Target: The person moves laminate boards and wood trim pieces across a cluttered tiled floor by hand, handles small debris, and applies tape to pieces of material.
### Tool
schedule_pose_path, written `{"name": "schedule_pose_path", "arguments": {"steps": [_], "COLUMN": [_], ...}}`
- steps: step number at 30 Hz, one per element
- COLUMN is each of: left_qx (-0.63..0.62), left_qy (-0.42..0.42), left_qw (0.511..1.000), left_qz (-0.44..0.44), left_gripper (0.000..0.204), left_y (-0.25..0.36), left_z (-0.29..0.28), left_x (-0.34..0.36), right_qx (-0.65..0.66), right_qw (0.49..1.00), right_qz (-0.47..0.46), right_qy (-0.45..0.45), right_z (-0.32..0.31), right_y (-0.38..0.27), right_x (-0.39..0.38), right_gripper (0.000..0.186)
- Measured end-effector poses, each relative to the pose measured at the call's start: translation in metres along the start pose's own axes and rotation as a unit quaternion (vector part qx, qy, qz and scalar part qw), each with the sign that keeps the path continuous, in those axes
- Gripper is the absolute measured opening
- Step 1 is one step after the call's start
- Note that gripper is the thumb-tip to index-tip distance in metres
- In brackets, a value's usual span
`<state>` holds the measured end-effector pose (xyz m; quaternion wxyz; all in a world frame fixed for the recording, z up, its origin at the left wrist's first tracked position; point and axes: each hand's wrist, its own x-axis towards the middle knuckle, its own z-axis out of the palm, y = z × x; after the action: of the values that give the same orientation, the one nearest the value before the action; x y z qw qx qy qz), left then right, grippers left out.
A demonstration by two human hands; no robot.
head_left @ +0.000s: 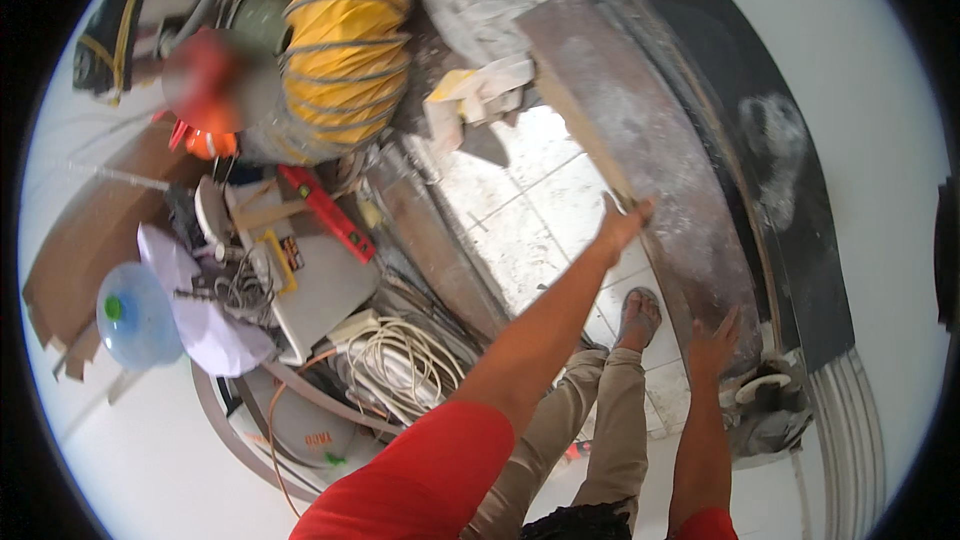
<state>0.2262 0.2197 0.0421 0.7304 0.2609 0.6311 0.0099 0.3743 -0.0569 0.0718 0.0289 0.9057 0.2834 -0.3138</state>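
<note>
A long, dusty brown board stretches from the upper middle down along my right side. My left hand grips its near-left edge, with the thumb on one side and the fingers over the top. Closer to me, my right hand lies on the lower end of the board, its fingers spread and holding nothing. The board's face carries pale dust smears. What lies under the board is hidden.
A black panel runs beside the board. To my left are a yellow ducting hose, a red spirit level, coiled white cables and a blue water bottle. Crumpled paper lies by the dusty tile floor.
</note>
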Motion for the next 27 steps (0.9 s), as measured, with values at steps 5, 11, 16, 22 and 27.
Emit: {"name": "schedule_pose_path", "arguments": {"steps": [5,11,16,22,27], "left_qx": [0.076,0.123,0.096,-0.118,-0.359], "left_qy": [0.047,0.243,0.227,0.199,0.123], "left_qw": [0.994,0.945,0.967,0.972,0.925], "left_qz": [-0.058,-0.178,-0.072,-0.026,-0.005], "left_gripper": [0.118,0.089,0.086,0.05,0.044], "left_y": [-0.125,-0.282,-0.362,-0.339,-0.316], "left_z": [-0.04,-0.141,-0.125,-0.049,0.003], "left_x": [-0.058,-0.139,-0.213,-0.286,-0.31], "right_qx": [-0.062,-0.066,-0.034,0.122,0.073], "right_qw": [0.988,0.963,0.897,0.852,0.852], "right_qz": [-0.142,-0.181,-0.313,-0.167,-0.158], "right_qy": [-0.019,-0.19,-0.31,-0.482,-0.494], "right_z": [0.022,0.064,0.129,0.222,0.277], "right_y": [-0.002,-0.043,-0.119,-0.229,-0.282], "right_x": [-0.037,-0.063,-0.09,-0.147,-0.188], "right_gripper": [0.076,0.056,0.053,0.072,0.083]}}
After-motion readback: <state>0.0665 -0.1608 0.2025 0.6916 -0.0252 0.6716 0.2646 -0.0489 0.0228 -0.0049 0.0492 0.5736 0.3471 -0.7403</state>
